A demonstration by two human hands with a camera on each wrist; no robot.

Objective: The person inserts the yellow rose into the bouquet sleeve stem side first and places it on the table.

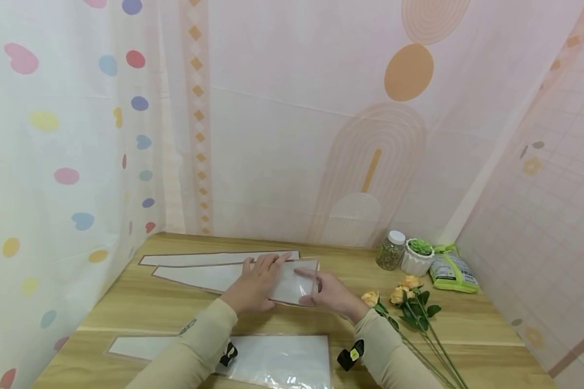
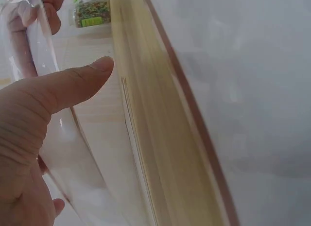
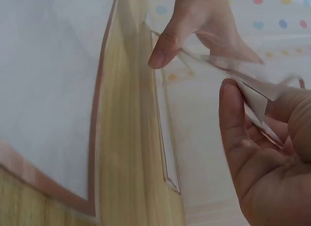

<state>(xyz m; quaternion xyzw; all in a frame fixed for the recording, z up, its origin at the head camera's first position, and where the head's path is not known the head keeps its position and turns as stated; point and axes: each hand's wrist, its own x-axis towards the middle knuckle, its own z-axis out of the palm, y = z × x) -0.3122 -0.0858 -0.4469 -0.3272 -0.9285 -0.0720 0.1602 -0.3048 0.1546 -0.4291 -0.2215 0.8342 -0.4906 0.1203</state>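
- Head view: a white, brown-bordered tapered sleeve [image 1: 289, 285] lies toward the far edge of the bench [image 1: 496, 319], its narrow end pointing to the left edge. My left hand [image 1: 253, 283] rests on it with fingers spread; my right hand [image 1: 334, 294] pinches the wide end between thumb and fingers.
- Another sleeve [image 1: 190, 260] lies just behind, nearest the far edge, and a broader sleeve [image 1: 282, 356] lies by the near edge, partly under my left arm.
- Near the far right corner stand a white-lidded jar [image 1: 391, 254] of dried bits, a white pot [image 1: 415, 263] with a green succulent, and a green packet [image 1: 452, 273] whose contents I can't see. Yellow roses [image 1: 400, 295] lie in front.
- Left wrist view: my left thumb reaches out straight beside loose clear film; my right fingers show behind it.
- Right wrist view: the film bends in my right-hand pinch. I judge I'm parting the sleeve's mouth; the next move calls for a light pull on one layer while the left hand steadies the other.
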